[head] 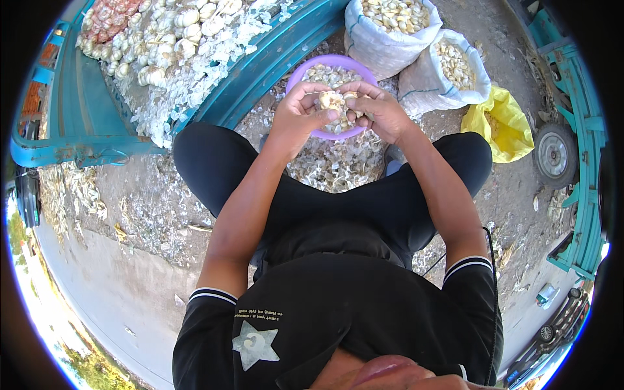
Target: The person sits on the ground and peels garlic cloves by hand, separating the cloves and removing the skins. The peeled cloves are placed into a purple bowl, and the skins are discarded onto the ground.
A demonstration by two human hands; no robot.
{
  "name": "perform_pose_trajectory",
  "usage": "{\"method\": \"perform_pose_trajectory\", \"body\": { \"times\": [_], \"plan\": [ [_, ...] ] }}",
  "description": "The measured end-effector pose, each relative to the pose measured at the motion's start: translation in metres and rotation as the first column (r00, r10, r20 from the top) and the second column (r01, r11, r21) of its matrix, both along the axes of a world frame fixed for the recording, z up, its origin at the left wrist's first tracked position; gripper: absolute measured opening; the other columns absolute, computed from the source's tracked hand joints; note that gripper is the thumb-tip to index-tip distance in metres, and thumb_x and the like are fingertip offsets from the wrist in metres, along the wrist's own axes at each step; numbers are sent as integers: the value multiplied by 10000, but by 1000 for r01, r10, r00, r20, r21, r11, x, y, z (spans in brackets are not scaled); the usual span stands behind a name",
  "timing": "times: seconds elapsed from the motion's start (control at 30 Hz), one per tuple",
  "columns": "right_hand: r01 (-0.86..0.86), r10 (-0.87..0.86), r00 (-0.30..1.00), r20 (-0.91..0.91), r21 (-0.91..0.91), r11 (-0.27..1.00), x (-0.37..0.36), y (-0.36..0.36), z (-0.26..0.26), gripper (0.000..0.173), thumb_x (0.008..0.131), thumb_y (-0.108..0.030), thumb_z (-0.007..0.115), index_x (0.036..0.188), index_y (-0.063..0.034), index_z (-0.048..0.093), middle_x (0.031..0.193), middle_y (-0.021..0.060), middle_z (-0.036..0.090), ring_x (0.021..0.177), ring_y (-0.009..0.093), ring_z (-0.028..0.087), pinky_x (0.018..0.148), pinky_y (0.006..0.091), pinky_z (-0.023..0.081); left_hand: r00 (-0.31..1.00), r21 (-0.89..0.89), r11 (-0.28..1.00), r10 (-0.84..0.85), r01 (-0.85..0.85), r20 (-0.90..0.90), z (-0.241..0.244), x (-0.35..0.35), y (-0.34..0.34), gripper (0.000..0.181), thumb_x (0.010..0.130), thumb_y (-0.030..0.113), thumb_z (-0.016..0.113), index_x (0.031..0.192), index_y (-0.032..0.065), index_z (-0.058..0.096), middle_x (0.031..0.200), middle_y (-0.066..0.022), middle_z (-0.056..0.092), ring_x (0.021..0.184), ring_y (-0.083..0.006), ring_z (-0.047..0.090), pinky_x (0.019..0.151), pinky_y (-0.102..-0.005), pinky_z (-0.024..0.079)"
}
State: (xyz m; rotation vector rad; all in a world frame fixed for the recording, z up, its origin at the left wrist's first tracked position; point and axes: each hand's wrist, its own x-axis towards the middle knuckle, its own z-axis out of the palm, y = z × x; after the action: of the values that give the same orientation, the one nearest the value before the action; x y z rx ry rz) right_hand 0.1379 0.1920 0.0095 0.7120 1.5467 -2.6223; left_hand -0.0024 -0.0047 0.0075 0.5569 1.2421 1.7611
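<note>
Above a purple plastic basin (296,78), my left hand (298,111) grips a partly broken garlic bulb (331,101) between thumb and fingers. My right hand (379,108) meets it from the other side, its fingers closed on garlic cloves (360,113). The two hands nearly touch, and just where the bulb ends and the loose cloves begin is hard to make out. Garlic cloves with papery skins (332,73) lie in the basin below, partly hidden by my hands.
A teal cart bed (273,63) holds heaped garlic bulbs (187,31) and loose skins. Two white woven sacks (378,53) of cloves stand beside a yellow bag (519,129). Garlic skins (336,163) litter the ground between my legs. A wheel (555,153) of another teal vehicle is at right.
</note>
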Motion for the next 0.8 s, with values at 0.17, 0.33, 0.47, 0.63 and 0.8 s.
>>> {"method": "perform_pose_trajectory", "body": {
  "times": [0.17,0.33,0.47,0.63,0.8],
  "plan": [
    [92,-84,986,141,-49,995,-2,1,-11,186,1091,-159,719,1250,-68,688,1019,92,774,715,78,689,524,174,477,987,39,992,117,-122,112,-1,-3,-3,471,1031,-35,754,1457,19,561,1312,-184,734,1170,-253,758,1002,-368,641],
    [247,-199,944,264,-162,955,2,-1,-23,174,1100,-136,695,1246,-42,681,1099,131,765,824,121,739,619,184,585,978,19,983,182,-185,103,-4,-7,-6,461,1053,-42,724,1473,22,544,1357,-195,712,1192,-279,755,1005,-375,638],
    [432,-363,898,251,-337,837,0,59,-20,335,1135,-286,672,1359,-40,631,1169,160,726,918,210,729,705,277,648,985,1,991,135,-136,105,-3,-4,4,523,1009,2,799,1476,12,564,1323,-170,721,1170,-229,745,1019,-377,648],
    [670,-707,701,-93,-253,698,-62,96,89,650,1202,-420,514,1655,25,376,1501,218,582,1246,333,684,993,480,659,994,-117,987,110,-106,25,-7,-4,-5,563,966,15,849,1474,32,607,1317,-106,722,1127,-143,710,988,-321,599],
    [591,-591,806,-26,19,806,-37,134,74,590,1176,-346,593,1641,-4,471,1559,204,590,1305,320,688,1075,457,629,1000,-9,1000,-8,8,-8,-13,7,10,566,974,-29,812,1497,49,613,1342,-86,713,1165,-131,689,1009,-311,581]
  ]
}}
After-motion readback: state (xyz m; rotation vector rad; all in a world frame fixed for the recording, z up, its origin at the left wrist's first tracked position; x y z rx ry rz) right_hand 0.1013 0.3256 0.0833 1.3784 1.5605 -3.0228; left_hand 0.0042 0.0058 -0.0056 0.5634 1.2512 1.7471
